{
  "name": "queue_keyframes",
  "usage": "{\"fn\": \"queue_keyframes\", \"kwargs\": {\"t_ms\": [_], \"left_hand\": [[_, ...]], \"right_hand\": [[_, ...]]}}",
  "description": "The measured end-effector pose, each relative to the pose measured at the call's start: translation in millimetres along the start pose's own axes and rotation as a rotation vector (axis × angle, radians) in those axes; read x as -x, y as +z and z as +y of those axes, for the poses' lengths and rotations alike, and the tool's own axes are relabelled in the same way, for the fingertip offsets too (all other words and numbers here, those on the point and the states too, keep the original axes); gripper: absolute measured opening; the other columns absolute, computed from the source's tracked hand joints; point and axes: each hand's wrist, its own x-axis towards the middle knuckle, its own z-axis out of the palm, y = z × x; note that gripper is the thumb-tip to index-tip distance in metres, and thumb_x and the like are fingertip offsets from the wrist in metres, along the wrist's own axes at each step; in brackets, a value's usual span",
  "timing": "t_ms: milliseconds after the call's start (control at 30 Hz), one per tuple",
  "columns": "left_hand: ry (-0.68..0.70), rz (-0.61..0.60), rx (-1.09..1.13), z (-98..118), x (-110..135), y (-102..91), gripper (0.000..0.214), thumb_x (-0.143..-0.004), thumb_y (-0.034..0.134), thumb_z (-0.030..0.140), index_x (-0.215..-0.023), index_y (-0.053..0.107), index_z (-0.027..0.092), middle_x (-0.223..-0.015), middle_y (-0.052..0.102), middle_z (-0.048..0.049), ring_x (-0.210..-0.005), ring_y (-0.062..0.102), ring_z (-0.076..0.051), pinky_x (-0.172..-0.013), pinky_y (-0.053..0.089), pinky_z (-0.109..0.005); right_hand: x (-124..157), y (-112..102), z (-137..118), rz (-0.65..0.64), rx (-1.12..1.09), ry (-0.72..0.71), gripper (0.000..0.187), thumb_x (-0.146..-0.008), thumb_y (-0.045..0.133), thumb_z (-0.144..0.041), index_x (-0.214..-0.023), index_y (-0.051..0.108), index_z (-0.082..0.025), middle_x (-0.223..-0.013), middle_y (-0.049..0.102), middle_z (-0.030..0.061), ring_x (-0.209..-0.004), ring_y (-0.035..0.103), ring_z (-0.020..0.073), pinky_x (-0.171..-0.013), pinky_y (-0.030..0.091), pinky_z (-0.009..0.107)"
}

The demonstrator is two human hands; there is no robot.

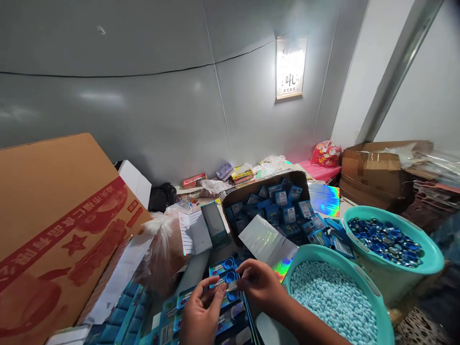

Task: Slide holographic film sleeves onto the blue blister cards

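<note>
Where both hands pinch it, blue blister card (226,278) looks glossy.

Both hands meet low in the view. The left hand (201,314) curls, fingers pinched upward; the right hand (259,282) reaches in from the right, fingertips pinched, touching the left's.

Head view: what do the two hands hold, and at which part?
Both hands, left hand and right hand, pinch a small silvery piece between their fingers, one at each end, over the blue blister cards.
</note>
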Motion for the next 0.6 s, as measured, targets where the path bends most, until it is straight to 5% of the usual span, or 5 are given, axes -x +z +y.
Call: {"fn": "queue_keyframes", "kwargs": {"t_ms": [133,300,400,500,600], "left_hand": [[0.162,-0.016,-0.429,-7,-9,-3.9,0.036,-0.070,0.067,0.058,-0.081,0.068,0.023,-0.088,0.076,-0.0066,-0.091,0.070,-0.028,-0.085,0.050,-0.036],[0.157,0.014,-0.756,-11,-4,4.8,0.021,-0.082,0.056,0.038,-0.099,0.064,0.028,-0.087,0.077,-0.0008,-0.090,0.070,-0.024,-0.081,0.045,-0.033],[0.086,0.024,-0.861,-7,-2,6.3,0.021,-0.085,0.053,0.030,-0.104,0.061,0.029,-0.089,0.075,0.0017,-0.085,0.069,-0.019,-0.073,0.042,-0.028],[0.061,0.025,-0.909,-5,-4,2.0,0.014,-0.085,0.052,0.031,-0.095,0.061,0.027,-0.084,0.072,0.0008,-0.078,0.067,-0.019,-0.068,0.040,-0.028],[0.151,0.019,-0.867,-5,-8,-0.3,0.014,-0.085,0.049,0.030,-0.090,0.060,0.024,-0.084,0.068,-0.0037,-0.074,0.065,-0.022,-0.068,0.043,-0.032]], "right_hand": [[-2,-2,10,0.016,0.337,0.037,0.009,-0.077,0.069,-0.024,-0.083,0.063,-0.020,-0.062,0.057,-0.0045,-0.058,0.049,0.0123,-0.054,0.030,0.025],[-2,-6,17,-0.067,0.781,-0.108,0.013,-0.078,0.059,-0.010,-0.073,0.065,-0.021,-0.073,0.068,0.0014,-0.072,0.056,0.0160,-0.064,0.030,0.027],[-5,-9,24,-0.069,0.682,-0.084,0.014,-0.075,0.056,-0.008,-0.071,0.061,-0.021,-0.069,0.064,-0.0007,-0.068,0.054,0.0142,-0.062,0.029,0.026],[-10,-6,41,-0.087,0.326,0.097,0.009,-0.073,0.063,-0.022,-0.078,0.055,-0.022,-0.063,0.052,-0.0055,-0.059,0.046,0.0120,-0.056,0.030,0.024],[-12,3,70,-0.038,0.001,0.390,0.045,-0.061,0.073,-0.058,-0.077,0.049,-0.024,-0.056,0.044,-0.0078,-0.050,0.039,0.0113,-0.050,0.029,0.024]]}}
